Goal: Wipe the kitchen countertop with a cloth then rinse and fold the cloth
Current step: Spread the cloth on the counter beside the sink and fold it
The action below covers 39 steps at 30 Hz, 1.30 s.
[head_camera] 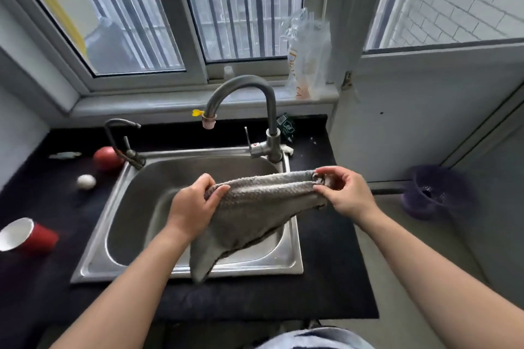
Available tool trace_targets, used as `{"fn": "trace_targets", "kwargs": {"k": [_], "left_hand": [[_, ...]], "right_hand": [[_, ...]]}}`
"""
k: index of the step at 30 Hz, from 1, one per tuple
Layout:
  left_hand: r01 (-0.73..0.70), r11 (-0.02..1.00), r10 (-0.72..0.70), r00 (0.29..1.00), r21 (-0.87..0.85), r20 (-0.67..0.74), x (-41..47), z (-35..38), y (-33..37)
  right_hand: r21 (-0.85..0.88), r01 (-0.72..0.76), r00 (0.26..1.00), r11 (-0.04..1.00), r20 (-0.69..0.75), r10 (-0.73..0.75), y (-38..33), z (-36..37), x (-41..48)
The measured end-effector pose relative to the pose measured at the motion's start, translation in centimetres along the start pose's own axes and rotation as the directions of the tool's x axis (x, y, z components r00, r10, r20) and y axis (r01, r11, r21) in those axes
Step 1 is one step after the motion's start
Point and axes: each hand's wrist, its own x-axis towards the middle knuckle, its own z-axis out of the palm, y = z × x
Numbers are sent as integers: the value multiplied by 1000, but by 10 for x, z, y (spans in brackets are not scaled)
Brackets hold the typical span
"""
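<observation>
Black countertop [326, 286], steel sink [158, 207]; left hand [192, 207], right hand [346, 193] grip grey cloth [255, 207] top edge, stretched above basin.

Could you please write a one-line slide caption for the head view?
Both hands, left hand and right hand, hold a grey cloth stretched above the steel sink.

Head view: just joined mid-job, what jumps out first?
A grey cloth stretched between the left hand and right hand over the steel sink, one corner drooping past its front rim. Behind it arches the tall faucet. A red cup lies tipped at far left.
</observation>
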Motion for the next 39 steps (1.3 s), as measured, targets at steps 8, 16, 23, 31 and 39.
{"fn": "trace_targets", "kwargs": {"k": [8, 16, 23, 31, 39], "left_hand": [[91, 975, -69, 991, -202, 113, -28, -21, -22], [-59, 990, 59, 998, -131, -4, -20, -35, -12], [-8, 1000, 3, 963, 19, 269, -29, -26, -28], [-138, 983, 158, 972, -120, 173, -28, -27, -18], [-3, 917, 147, 933, -399, 330, -1, 18, 38]], "right_hand": [[-472, 181, 980, 863, 163, -117, -2, 15, 7], [-277, -37, 999, 960, -40, 28, -3, 23, -2], [62, 13, 996, 998, -87, -8, -3, 16, -9], [112, 89, 977, 990, -201, -66, -19, -22, -10], [56, -157, 917, 986, -362, 167, 4, -68, -16]]}}
